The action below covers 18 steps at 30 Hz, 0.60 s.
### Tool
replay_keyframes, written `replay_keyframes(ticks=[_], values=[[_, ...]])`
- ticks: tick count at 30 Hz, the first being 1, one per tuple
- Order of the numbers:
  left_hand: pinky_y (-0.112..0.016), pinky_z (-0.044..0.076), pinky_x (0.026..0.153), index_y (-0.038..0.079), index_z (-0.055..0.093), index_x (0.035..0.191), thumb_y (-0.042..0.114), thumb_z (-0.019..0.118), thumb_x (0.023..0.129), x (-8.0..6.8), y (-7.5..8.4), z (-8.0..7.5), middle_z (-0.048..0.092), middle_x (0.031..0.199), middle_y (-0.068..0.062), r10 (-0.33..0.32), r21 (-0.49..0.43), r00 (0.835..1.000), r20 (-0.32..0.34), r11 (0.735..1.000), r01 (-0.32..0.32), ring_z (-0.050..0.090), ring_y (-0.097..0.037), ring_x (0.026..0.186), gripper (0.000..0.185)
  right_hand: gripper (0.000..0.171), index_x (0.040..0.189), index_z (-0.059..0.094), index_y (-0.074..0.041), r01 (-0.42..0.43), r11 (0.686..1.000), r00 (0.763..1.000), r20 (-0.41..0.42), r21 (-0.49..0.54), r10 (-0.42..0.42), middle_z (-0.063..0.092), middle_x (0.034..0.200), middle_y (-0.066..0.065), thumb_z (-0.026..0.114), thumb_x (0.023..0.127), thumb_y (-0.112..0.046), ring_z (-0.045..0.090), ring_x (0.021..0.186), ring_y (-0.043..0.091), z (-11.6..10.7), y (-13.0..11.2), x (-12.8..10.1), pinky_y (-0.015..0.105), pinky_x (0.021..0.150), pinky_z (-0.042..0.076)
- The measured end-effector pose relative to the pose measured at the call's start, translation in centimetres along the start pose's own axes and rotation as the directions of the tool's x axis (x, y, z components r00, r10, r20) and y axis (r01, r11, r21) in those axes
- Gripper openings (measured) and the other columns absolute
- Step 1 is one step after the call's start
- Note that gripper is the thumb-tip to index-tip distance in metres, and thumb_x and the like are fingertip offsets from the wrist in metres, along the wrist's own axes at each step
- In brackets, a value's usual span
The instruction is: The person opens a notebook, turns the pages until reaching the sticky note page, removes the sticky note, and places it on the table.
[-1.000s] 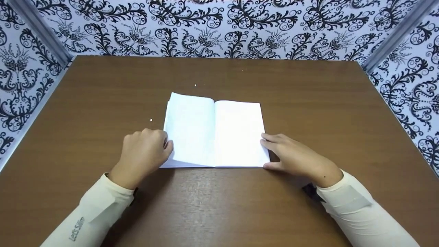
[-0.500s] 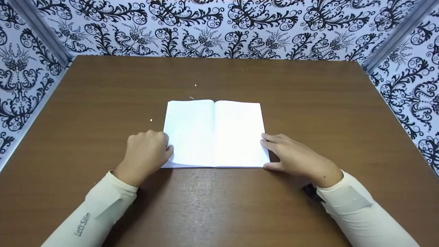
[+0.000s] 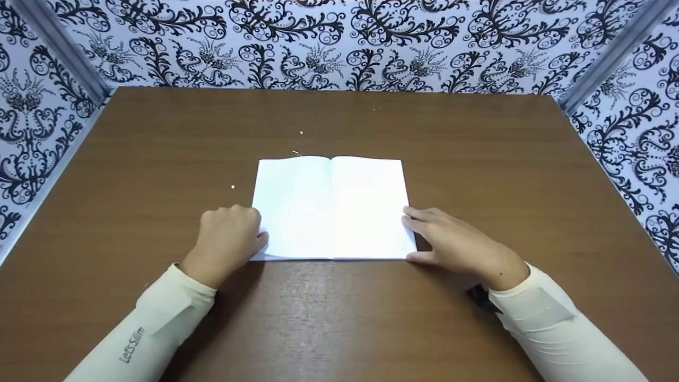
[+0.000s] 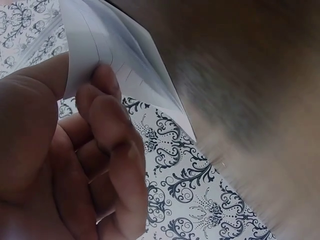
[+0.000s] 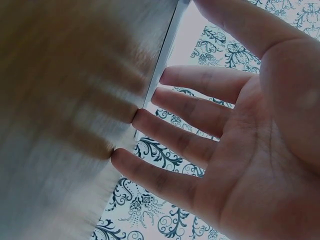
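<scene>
Notebook pages lie open and white at the middle of the brown table, the spine running away from you. Your left hand sits at the near left corner with its fingers curled, and the left wrist view shows them pinching a few page edges against the thumb. Your right hand lies at the right edge of the book, fingers straight and spread, their tips touching the page edge and gripping nothing. Patterned black-and-white walls surround the table.
</scene>
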<state>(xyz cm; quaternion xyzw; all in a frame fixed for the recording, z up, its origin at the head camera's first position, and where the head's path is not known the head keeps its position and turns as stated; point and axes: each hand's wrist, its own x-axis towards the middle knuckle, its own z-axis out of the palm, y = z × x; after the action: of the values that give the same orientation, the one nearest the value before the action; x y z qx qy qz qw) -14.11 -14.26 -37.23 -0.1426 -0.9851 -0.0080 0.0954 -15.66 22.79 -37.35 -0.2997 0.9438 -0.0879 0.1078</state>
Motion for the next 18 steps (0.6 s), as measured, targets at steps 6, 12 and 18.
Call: replay_keyframes(ticks=[6, 12, 18], values=[[-0.026, 0.016, 0.042, 0.013, 0.031, 0.05, 0.029, 0.081, 0.079, -0.31, 0.16, -0.27, 0.021, 0.048, 0.004, 0.042, 0.119, 0.998, -0.038, 0.992, -0.037, 0.018, -0.01, 0.048, 0.06, 0.071, 0.143, 0.049, 0.005, 0.006, 1.0, 1.0, -0.001, -0.011, -0.006, 0.043, 0.154, 0.021, 0.074, 0.089, -0.033, 0.044, 0.14, 0.04, 0.04, 0.1, -0.05, 0.054, 0.11, 0.04], [-0.025, 0.014, 0.042, 0.015, 0.025, 0.049, 0.039, 0.084, 0.073, -0.63, 0.21, -0.32, 0.015, 0.049, 0.006, 0.051, 0.224, 0.995, -0.085, 0.974, -0.031, 0.015, -0.009, 0.049, 0.069, 0.071, 0.143, 0.049, 0.005, 0.012, 1.0, 1.0, -0.002, -0.015, -0.012, 0.043, 0.154, 0.021, 0.074, 0.09, -0.033, 0.044, 0.139, 0.04, 0.14, 0.18, -0.08, 0.054, 0.11, 0.041], [-0.032, 0.03, 0.038, 0.007, 0.054, 0.057, 0.037, 0.087, 0.072, -0.43, 0.41, -0.2, 0.039, 0.045, 0.0, 0.03, 0.181, 0.995, -0.096, 0.983, -0.012, 0.031, -0.012, 0.046, 0.047, 0.07, 0.143, 0.049, 0.005, 0.009, 1.0, 1.0, -0.006, -0.019, -0.009, 0.043, 0.154, 0.02, 0.074, 0.09, -0.034, 0.044, 0.14, 0.039, 0.04, 0.16, -0.07, 0.053, 0.11, 0.041]])
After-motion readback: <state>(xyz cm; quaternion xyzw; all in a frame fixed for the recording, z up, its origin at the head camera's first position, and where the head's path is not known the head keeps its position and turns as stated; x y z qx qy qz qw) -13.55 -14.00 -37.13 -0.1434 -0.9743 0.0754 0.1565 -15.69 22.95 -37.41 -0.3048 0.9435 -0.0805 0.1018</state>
